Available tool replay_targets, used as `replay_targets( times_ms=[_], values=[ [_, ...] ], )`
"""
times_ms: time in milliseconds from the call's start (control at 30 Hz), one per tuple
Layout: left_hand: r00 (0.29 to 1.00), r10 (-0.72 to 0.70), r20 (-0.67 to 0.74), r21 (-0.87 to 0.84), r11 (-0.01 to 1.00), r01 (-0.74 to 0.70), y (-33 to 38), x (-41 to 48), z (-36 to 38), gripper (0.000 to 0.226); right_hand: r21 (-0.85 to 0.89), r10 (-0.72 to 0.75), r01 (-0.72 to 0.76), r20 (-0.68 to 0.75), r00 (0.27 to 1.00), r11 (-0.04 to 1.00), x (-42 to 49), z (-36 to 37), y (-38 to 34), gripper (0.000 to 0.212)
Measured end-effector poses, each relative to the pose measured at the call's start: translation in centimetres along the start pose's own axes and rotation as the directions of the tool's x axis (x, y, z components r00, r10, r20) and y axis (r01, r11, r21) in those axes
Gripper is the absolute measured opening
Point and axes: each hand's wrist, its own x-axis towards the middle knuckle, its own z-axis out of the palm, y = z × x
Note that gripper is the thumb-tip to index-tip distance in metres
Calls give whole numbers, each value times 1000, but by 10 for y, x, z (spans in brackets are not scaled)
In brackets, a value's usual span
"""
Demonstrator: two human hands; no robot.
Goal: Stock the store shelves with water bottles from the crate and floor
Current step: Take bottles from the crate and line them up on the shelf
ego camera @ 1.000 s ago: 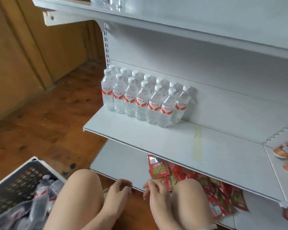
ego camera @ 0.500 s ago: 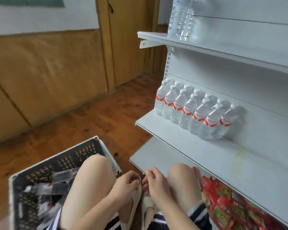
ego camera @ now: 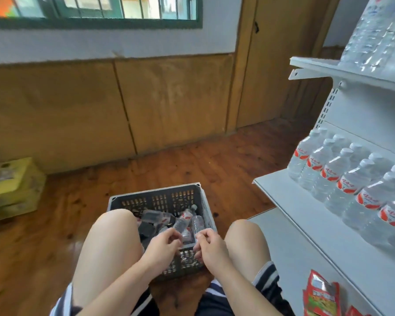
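A grey slatted crate [ego camera: 156, 196] is set on the wooden floor [ego camera: 192, 160] between the bare knees of a crouching person, and several water bottles [ego camera: 183, 220] with red-and-white labels are seen lying on their sides inside it, jumbled over dark wrapping. The left hand [ego camera: 162, 245] and right hand [ego camera: 209, 245] are held side by side above the near rim of the crate, apart from each other, with the fingers of both loosely curled; nothing is seen grasped in either, and whether the left fingertips touch the nearest bottle cannot be told through the blur. To the right, a white shelf [ego camera: 281, 195] is stocked at its near end with two rows of upright small bottles [ego camera: 342, 179] set close against the back panel. Larger clear bottles [ego camera: 374, 35] are stood on the top shelf [ego camera: 324, 67]. On the bottom shelf [ego camera: 290, 247], red snack packets [ego camera: 320, 297] are laid flat by the right leg. Yellow boxes [ego camera: 12, 183] are stacked on the floor at far left, below a wood-panelled wall and a green-framed window [ego camera: 96, 21].
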Motion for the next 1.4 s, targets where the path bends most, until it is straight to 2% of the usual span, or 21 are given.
replay_targets(
  times_ms=[167, 333, 600, 800, 900, 1133, 1267, 1333, 1400],
  values=[
    [987, -132, -97, -72, 990, 125, -38, -18, -28, 15, -90, -49, 62, 145, 988, 994, 0, 26, -10, 11],
    [981, -146, -128, -132, 983, 129, -50, -10, -37, 14, -144, -34, 69, 236, 971, 987, 14, 30, -11, 10],
    [961, -276, 4, -258, 928, 268, -90, 29, -14, 18, -17, 172, -172, 184, 968, 985, 80, 37, 6, 11],
    [945, -318, 70, -236, 915, 326, -120, 83, -22, 18, 14, 251, -260, 214, 944, 965, 135, 57, 0, 12],
    [941, -327, 88, -231, 912, 339, -130, 117, -26, 18, -6, 336, -341, 178, 925, 940, 170, 69, 11, 13],
    [875, -466, 134, -293, 824, 484, -185, 183, -13, 16, -169, 523, -501, 128, 843, 849, 255, 123, 70, 15],
    [822, -546, 162, -224, 791, 569, -222, 214, 8, 16, -310, 601, -547, 110, 792, 778, 305, 151, 103, 6],
    [811, -556, 185, -150, 799, 582, -239, 227, 20, 16, -409, 627, -541, 106, 772, 735, 328, 164, 115, 15],
    [811, -541, 224, -51, 824, 564, -253, 239, 33, 13, -454, 652, -548, 102, 751, 702, 349, 177, 124, 38]
  ],
)
